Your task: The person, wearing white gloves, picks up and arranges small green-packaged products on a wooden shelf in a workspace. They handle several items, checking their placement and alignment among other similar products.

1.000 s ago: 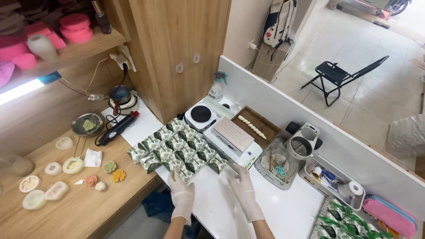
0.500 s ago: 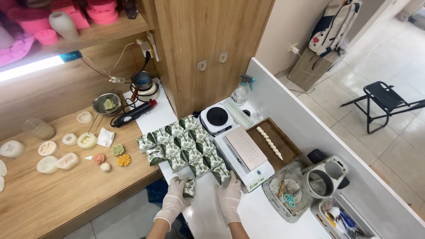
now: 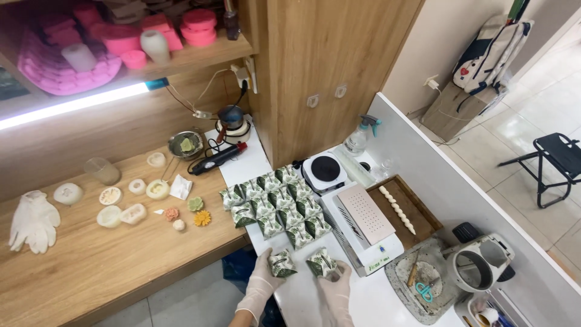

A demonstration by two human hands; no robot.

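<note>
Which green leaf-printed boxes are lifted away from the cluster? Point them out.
The two green leaf-printed boxes nearest the camera: one in the left hand, at, one in the right hand, at.

Green leaf-patterned white boxes (image 3: 275,203)

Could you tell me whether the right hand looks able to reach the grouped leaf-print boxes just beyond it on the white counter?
Probably yes. The right hand already grips one leaf-print box, and the grouped leaf-print boxes lie just beyond with bare white counter between; it would need to set its box down first.
</note>
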